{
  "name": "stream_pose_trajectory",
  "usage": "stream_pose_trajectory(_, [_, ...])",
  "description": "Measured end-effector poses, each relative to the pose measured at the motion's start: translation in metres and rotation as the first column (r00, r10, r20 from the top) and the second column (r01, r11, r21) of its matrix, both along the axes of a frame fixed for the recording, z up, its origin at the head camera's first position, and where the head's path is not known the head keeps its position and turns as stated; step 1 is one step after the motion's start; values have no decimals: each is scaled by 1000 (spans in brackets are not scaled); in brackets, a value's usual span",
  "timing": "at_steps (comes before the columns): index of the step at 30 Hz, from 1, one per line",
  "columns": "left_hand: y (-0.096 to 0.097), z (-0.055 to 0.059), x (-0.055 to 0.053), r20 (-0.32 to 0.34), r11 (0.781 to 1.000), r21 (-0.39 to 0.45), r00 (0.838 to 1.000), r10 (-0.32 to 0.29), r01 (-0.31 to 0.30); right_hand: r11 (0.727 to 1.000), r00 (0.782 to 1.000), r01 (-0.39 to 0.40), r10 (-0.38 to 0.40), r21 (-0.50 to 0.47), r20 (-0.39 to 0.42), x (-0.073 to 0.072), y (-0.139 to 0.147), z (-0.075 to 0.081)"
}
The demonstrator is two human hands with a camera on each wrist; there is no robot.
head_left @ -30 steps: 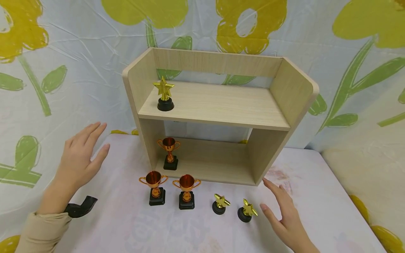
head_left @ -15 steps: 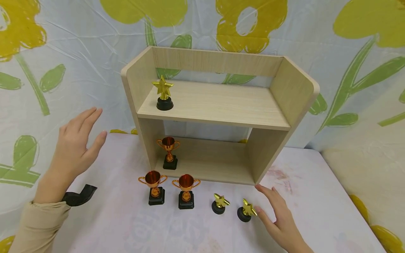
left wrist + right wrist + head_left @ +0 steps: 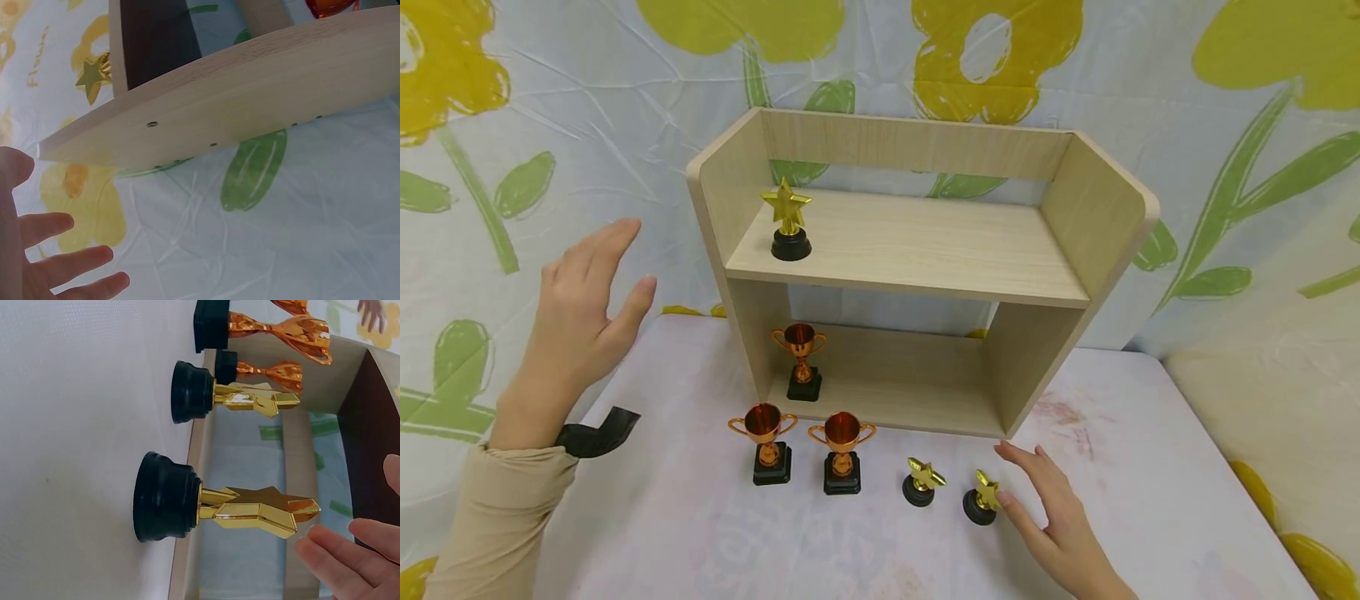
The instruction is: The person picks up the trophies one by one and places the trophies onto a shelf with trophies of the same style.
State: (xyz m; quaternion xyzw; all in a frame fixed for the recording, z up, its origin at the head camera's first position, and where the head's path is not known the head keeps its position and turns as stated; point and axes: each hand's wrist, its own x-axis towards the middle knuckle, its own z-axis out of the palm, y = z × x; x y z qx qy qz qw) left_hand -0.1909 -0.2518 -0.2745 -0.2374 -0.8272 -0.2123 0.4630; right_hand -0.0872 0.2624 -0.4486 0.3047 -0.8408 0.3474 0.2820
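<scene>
My right hand point(image 3: 1058, 527) reaches in beside the rightmost gold star trophy point(image 3: 981, 503), fingers spread and thumb overlapping a star point in the head view. In the right wrist view the fingertips point(image 3: 310, 540) lie just past the tip of that star, whose round black base rests on the table. A second star trophy point(image 3: 919, 483) stands to its left. Two bronze two-handled cup trophies point(image 3: 843, 454) are farther left. Held up left of the wooden shelf point(image 3: 895, 287), my left hand point(image 3: 580, 304) has relaxed fingers and nothing in it.
One star trophy point(image 3: 790, 225) stands at the left of the upper shelf board, and a bronze cup trophy point(image 3: 803, 367) at the left of the lower one. A flower-print cloth point(image 3: 625, 133) hangs behind. The table point(image 3: 1157, 467) has a pale cover.
My right hand has moved left, closer to the rightmost star trophy. My left hand has risen. The trophies and the shelf stay where they were.
</scene>
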Motion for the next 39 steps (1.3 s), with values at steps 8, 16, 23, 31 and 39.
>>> stream_pose_trajectory(8, [4, 23, -4, -48, 999, -33, 999, 4, -6, 1000, 1000, -22, 22, -14, 3, -1, -2, -3])
stream_pose_trajectory(16, [13, 43, -8, -78, 999, -51, 997, -3, -1, 1000, 1000, -16, 16, 3, 22, -1, -3, -5])
stream_pose_trajectory(23, [24, 60, -9, -75, 998, -70, 997, -12, 7, 1000, 1000, -22, 22, 5, 22, 1, -6, -5])
stream_pose_trajectory(31, [34, 81, -14, -86, 993, -121, 996, -23, 12, 1000, 999, -26, 26, 5, 30, 0, -8, -4])
stream_pose_trajectory(39, [43, 96, -27, -71, 989, -139, 996, -62, 52, 999, 999, -43, 44, -31, 23, -3, -8, -9])
